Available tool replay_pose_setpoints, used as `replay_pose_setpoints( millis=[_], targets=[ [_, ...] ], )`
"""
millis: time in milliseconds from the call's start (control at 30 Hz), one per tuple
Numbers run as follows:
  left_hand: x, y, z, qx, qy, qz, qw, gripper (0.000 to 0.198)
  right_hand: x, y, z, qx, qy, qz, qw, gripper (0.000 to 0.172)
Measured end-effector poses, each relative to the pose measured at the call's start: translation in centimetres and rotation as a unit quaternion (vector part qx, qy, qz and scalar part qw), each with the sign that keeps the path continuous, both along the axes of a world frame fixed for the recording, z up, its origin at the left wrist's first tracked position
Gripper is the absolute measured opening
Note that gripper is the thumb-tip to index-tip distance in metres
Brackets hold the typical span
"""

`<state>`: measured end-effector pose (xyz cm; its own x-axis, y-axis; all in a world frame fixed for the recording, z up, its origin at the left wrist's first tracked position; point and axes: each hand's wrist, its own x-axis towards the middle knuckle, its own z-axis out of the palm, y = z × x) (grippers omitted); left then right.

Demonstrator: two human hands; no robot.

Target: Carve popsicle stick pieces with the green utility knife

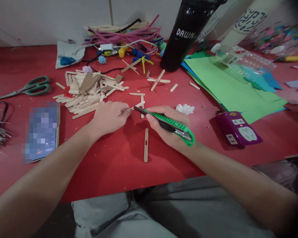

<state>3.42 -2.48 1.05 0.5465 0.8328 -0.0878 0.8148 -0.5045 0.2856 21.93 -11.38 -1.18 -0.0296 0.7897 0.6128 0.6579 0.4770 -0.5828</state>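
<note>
Head view, mid-frame: left fingers pinch a wooden stick, right fingers wrap a green cutter; cutting seems in hand, the next stroke calling for steadiness.

One head-worn view from above the lap, forward and down over the nearby red tabletop.

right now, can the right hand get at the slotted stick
Probably yes: the slotted stick lies uncovered near the right hand, though the green cutter it holds may hinder grasping.
</note>
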Motion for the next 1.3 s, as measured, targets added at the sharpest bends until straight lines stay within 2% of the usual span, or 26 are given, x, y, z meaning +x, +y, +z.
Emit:
replay_pose_setpoints(
  millis=[300, 400, 533, 800, 967, 1133, 1300],
  targets=[
    [-0.1, 0.2, -0.1, -0.011, -0.014, -0.004, 1.0, 0.035, 0.3, 0.1, 0.0, -0.026, 0.03, 0.017, 0.999, 0.014],
    [-0.3, 0.5, 0.0, -0.037, -0.037, -0.006, 0.999, 0.036, 0.1, 0.1, 0.2, -0.069, 0.069, 0.008, 0.995, 0.014],
    [-0.8, 0.8, 0.2, -0.065, -0.075, -0.005, 0.995, 0.036, 0.2, 0.3, 0.5, -0.125, 0.122, 0.029, 0.984, 0.012],
    [-1.0, 0.7, 0.4, -0.081, -0.087, -0.009, 0.993, 0.04, 1.3, 0.5, 0.4, -0.132, 0.105, 0.04, 0.985, 0.016],
    [-1.0, 0.7, 0.5, -0.083, -0.084, -0.013, 0.993, 0.041, 1.4, 0.4, 0.6, -0.156, 0.129, 0.024, 0.979, 0.016],
    [-1.1, 0.8, 0.4, -0.082, -0.086, -0.01, 0.993, 0.039, 1.7, 0.5, 0.1, -0.172, 0.177, 0.009, 0.969, 0.016],
    [-1.1, 0.7, 0.5, -0.083, -0.081, -0.012, 0.993, 0.038, 1.8, 0.4, 0.3, -0.177, 0.153, 0.017, 0.972, 0.015]
  ],
)
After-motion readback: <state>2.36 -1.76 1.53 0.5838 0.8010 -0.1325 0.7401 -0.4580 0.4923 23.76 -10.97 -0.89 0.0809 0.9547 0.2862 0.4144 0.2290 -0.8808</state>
